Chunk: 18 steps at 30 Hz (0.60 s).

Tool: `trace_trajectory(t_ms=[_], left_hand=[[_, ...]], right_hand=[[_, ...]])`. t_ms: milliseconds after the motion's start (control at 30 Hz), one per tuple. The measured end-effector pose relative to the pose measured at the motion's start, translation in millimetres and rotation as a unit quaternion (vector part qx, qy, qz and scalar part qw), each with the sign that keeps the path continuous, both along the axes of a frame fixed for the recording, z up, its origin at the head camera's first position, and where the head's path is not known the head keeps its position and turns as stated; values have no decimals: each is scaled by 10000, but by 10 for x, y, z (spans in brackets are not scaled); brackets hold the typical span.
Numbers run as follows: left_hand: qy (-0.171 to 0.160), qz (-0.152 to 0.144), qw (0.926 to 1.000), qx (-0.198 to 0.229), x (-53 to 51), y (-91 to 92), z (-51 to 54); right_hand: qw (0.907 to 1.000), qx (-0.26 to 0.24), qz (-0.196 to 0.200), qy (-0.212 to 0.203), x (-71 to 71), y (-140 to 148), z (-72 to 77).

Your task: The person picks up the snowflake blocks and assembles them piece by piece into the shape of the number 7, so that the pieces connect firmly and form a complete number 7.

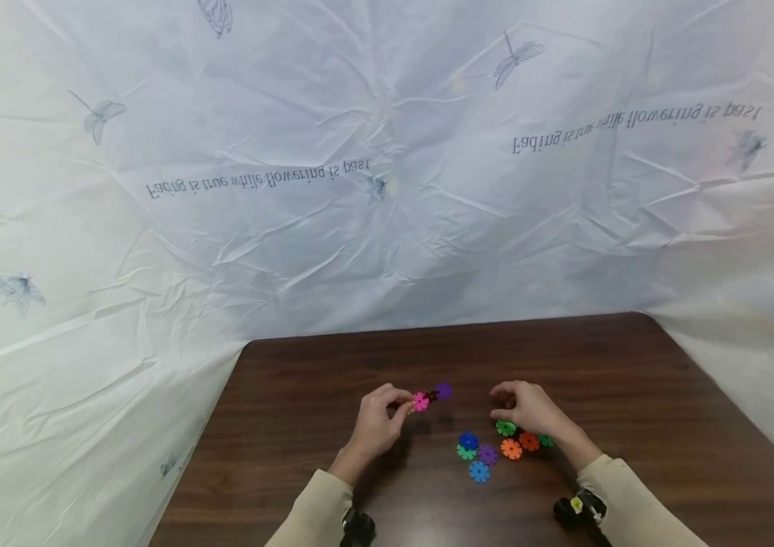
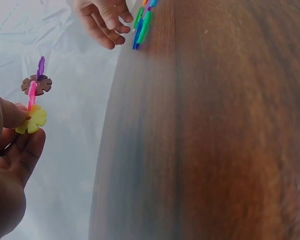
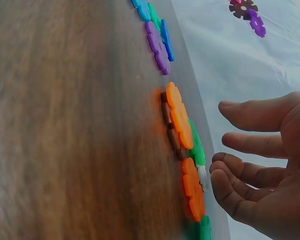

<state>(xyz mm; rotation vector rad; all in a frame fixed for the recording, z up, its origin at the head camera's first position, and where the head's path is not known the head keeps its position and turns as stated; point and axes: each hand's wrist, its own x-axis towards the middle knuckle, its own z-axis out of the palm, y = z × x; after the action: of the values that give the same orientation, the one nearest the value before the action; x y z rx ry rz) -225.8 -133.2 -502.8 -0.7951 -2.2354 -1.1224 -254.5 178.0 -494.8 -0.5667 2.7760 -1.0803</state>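
Observation:
My left hand (image 1: pixel 378 419) pinches a yellow notched plastic disc (image 2: pixel 36 120) between thumb and fingers. Joined to it in a chain, held off the table, are a pink disc (image 1: pixel 421 401), a brown disc (image 2: pixel 44 85) and a purple disc (image 1: pixel 443 390). My right hand (image 1: pixel 532 409) hovers over the loose discs on the right, its fingers loosely bent and apart with nothing between them. Just below it lie a green disc (image 1: pixel 506 428) and two orange discs, one of them nearer the middle (image 1: pixel 511 449), the other partly beside the wrist.
Left of the orange discs lie a dark blue disc (image 1: pixel 469 440) overlapping a light green disc (image 1: pixel 465 453), a purple disc (image 1: pixel 488 455) and a light blue disc (image 1: pixel 478 472). The dark wooden table (image 1: pixel 304 372) is bordered by a white printed sheet (image 1: pixel 387 251).

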Motion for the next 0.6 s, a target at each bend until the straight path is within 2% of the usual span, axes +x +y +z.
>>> trace_trajectory(t_ms=[267, 600], left_hand=[[-204, 181, 9995, -187, 40, 32, 42], [-16, 257, 9996, -145, 144, 98, 19]], right_hand=[[9999, 64, 82, -106, 3, 67, -7], [9996, 173, 191, -95, 85, 138, -6]])
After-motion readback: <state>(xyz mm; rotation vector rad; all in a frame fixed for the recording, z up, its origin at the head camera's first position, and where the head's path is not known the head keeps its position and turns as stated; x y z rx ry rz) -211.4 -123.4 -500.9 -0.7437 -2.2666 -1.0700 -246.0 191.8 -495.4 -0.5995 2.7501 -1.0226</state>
